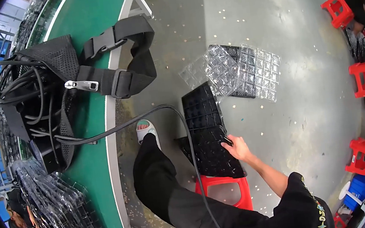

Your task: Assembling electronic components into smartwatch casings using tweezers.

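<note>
My right hand (238, 148) is closed at the right edge of a black plastic tray (212, 149), its fingertips curled over the rim. A second black compartment tray (200, 109) lies against it on the far side; whether the two are joined I cannot tell. The near end of the trays is over a red plastic stool (240, 196). Past them on the floor lie clear plastic blister sheets (221, 69), partly over another black tray (246, 53). My left hand is outside the picture.
A green-topped bench (84, 16) runs along my left. On it sit a black mesh pouch with coiled cables (40, 86), a buckled strap (141, 55) and stacked clear trays (62, 211). A cable (146, 113) droops across my front. Red stools (364, 79) and seated people line the right.
</note>
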Demonstrator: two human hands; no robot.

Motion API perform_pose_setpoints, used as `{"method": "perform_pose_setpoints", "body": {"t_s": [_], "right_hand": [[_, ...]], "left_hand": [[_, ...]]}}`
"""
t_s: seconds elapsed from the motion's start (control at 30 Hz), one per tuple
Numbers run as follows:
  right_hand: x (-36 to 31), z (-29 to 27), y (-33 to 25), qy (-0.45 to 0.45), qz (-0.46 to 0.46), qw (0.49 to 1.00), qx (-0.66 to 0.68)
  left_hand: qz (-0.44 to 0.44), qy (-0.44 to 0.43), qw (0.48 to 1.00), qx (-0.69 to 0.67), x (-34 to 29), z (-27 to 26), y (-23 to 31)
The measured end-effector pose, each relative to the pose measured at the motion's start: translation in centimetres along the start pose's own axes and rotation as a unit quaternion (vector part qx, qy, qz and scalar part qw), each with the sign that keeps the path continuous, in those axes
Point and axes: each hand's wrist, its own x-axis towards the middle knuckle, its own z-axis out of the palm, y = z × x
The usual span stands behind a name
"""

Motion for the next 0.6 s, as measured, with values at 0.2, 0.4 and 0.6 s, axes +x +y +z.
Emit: {"method": "perform_pose_setpoints", "body": {"t_s": [0.2, 0.4, 0.6], "right_hand": [[4.5, -6.2, -3.1, 0.135, -0.03, 0.987, 0.084], [15.2, -10.2, 4.4, 0.28, -0.008, 0.926, 0.253], [22.5, -14.0, 11.8, 0.311, 0.138, 0.885, 0.318]], "left_hand": [[-0.248, 0.185, 0.948, -0.076, 5.2, 0.2, 4.6], [-0.218, 0.224, 0.941, -0.126, 5.4, 0.6, 4.0], [-0.21, 0.259, 0.934, -0.131, 4.5, 0.7, 2.8]]}}
